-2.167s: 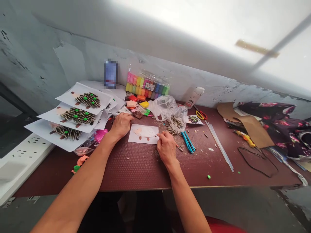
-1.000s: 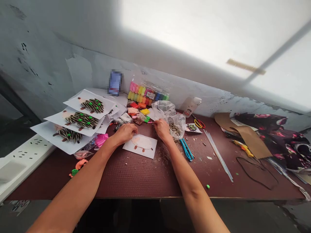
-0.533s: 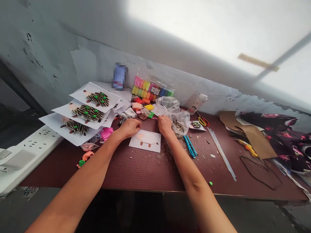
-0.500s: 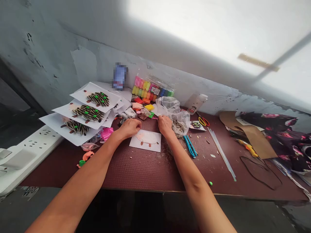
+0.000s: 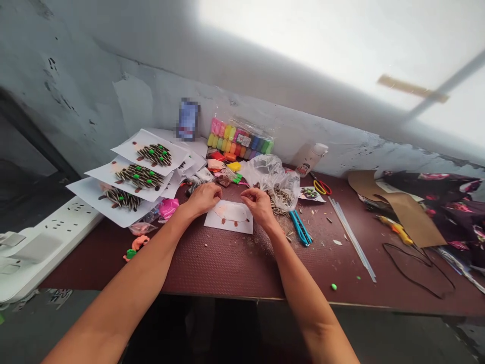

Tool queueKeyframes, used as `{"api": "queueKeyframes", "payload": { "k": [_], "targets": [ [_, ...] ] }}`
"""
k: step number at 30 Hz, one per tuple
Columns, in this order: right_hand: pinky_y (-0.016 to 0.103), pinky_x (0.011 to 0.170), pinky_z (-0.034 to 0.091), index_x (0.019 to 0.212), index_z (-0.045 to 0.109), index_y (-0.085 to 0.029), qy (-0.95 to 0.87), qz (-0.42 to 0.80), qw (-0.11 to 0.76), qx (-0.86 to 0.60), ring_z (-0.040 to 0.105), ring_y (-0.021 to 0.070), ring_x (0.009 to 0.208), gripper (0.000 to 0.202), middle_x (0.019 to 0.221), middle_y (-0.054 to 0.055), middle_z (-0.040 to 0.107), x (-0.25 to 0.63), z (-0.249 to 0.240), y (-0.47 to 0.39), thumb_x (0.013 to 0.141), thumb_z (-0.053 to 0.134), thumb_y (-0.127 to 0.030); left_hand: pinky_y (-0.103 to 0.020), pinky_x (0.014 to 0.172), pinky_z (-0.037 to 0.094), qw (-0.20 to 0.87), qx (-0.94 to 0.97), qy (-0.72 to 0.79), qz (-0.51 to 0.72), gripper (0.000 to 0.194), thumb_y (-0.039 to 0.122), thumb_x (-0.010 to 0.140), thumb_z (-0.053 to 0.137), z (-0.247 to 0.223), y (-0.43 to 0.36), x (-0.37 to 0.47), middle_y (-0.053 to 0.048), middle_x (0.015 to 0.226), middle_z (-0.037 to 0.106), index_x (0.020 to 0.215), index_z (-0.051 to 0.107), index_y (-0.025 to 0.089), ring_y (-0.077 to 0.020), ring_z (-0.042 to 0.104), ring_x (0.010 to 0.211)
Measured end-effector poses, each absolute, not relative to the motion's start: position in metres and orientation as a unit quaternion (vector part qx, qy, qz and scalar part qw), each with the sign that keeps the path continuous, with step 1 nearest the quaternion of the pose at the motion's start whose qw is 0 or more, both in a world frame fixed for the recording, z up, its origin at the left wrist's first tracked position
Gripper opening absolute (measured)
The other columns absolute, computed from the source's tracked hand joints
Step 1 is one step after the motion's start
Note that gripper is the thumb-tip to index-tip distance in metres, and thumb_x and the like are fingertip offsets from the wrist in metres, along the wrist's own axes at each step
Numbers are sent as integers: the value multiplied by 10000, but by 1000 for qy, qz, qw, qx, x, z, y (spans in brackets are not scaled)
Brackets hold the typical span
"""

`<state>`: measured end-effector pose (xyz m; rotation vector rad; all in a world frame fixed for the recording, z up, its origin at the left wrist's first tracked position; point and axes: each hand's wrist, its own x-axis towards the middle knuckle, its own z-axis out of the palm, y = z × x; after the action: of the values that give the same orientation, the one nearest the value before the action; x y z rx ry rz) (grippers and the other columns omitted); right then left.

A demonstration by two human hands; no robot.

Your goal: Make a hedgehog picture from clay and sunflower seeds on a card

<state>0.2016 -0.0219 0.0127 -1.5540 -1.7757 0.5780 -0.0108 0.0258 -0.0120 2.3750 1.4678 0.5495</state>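
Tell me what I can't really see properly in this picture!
All in the head view:
Right hand: whether it pinches something is too small to tell.
Left hand: its own curled shape hides whether it presses on the white card.
Stack of paper sheets: upper sheets partly cover lower ones.
Blue upright thing: blurred into squares.
Flowery cloth: cut off by the right edge.

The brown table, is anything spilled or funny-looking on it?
Yes. Striped seeds lie loose outside the clear bag by the right hand, and scraps litter the brown table around the blue tool, like a spill. A green ball sits oddly near the front edge, away from the colorful packets.
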Motion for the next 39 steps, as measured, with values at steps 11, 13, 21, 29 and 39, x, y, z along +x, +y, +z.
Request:
{"api": "queueKeyframes", "payload": {
  "k": [11,13,21,29,39],
  "targets": [
    [265,826,467,1075,788,-233,-674,75,163,-716,701,198,955,275,1048,59,785,213,19,-24,943,552,-182,-400,982,529,87,788,519,321,311,134,859,500,-7,31,-23,-109,1077,729,1004,770,189,-266,655,1072],
    [277,845,469,1112,787,-241,-675,45,128,-726,689,213,1020,295,1126,82,760,212,20,-25,970,533,-198,-433,1027,514,73,791,544,270,310,144,818,574,-11,32,-29,-115,1126,733,1061,761,194,-296,646,1117],
    [282,828,456,1079,788,-233,-692,-4,124,-711,662,219,1017,289,1099,100,728,209,24,-30,1015,506,-246,-447,1021,513,29,780,583,224,456,84,775,595,-15,29,-32,-149,1212,681,1203,707,194,-330,632,1152],
    [258,811,454,1100,773,-217,-715,15,182,-675,676,195,984,270,1092,87,735,203,26,-33,994,526,-197,-460,971,533,64,753,584,297,388,47,841,442,-2,24,-28,-150,1053,745,1065,739,156,-307,681,1035],
    [245,649,466,906,746,-175,-656,326,442,-517,601,139,662,327,770,28,714,191,11,-25,915,573,-452,-405,939,553,481,623,361,501,342,373,752,736,16,13,-4,-87,1021,783,1003,753,142,-233,704,959]
  ]
}}
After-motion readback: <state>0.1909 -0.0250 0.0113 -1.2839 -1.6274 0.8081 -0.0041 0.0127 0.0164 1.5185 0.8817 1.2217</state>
